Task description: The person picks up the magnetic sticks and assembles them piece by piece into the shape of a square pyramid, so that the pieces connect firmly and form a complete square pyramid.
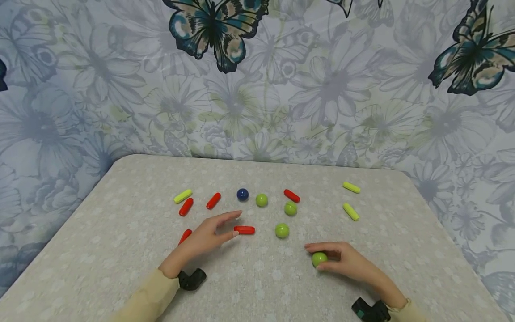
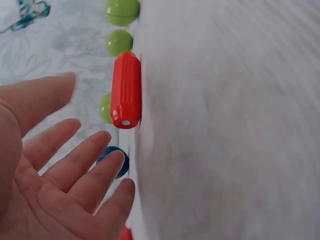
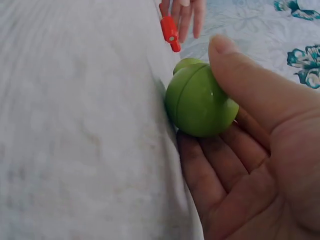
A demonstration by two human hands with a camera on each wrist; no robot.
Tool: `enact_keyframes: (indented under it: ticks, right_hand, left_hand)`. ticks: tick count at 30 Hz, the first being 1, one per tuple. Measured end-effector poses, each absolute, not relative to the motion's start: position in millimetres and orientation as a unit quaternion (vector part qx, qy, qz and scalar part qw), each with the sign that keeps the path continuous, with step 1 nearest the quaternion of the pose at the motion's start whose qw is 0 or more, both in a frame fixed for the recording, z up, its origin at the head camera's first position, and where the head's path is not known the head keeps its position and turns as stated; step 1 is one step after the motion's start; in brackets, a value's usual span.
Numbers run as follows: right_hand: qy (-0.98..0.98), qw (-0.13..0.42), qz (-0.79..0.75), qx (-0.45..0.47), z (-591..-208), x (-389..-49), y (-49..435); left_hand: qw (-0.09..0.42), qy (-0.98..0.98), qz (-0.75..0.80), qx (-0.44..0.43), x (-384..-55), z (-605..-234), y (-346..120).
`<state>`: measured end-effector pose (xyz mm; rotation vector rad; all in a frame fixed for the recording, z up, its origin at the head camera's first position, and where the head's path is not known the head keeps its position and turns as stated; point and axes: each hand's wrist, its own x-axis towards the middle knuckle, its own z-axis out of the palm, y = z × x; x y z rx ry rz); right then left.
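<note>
A glossy green ball (image 1: 319, 259) is on the cloth at the right front, between the thumb and fingers of my right hand (image 1: 346, 261). In the right wrist view the thumb lies along the side of this green ball (image 3: 197, 102), and the fingers curl behind it. My left hand (image 1: 207, 235) hovers with fingers spread beside a red ridged stick (image 1: 245, 230). The left wrist view shows the same red stick (image 2: 126, 92) ahead of the spread fingers, nothing in the palm. Another red stick (image 1: 185, 236) is partly hidden by the left hand.
More green balls (image 1: 282, 230) lie in the middle, with a dark blue ball (image 1: 242, 194) behind. Red sticks (image 1: 213, 201) and a yellow-green stick (image 1: 183, 196) lie at the left, two yellow-green sticks (image 1: 351, 212) at the right. A patterned cloth (image 1: 261, 286) covers the table; a butterfly-print wall stands behind.
</note>
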<state>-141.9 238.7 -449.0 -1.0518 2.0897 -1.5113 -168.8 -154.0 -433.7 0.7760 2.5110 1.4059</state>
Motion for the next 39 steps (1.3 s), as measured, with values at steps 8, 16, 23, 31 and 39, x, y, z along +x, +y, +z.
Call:
enact_keyframes:
  ticks: [8,16,23,31,39]
  right_hand:
    - [0.711,0.184,-0.568,-0.371,-452,-143,243]
    - [0.708,0.186,-0.574,-0.367,-452,-142,245]
    - [0.714,0.195,-0.575,-0.348,-453,-142,244]
    - [0.725,0.194,-0.569,-0.336,-453,-144,241]
    - [0.726,0.204,-0.573,-0.32,-453,-143,240]
  left_hand:
    - [0.082,0.83,0.486,0.26,-174,-445,-142]
    - [0.034,0.856,0.463,0.229,-172,-451,-135]
    - [0.032,0.857,0.472,0.204,-172,-454,-137]
    - [0.068,0.826,0.523,0.199,-163,-451,-141]
    - [0.107,0.791,0.568,0.199,-156,-446,-138]
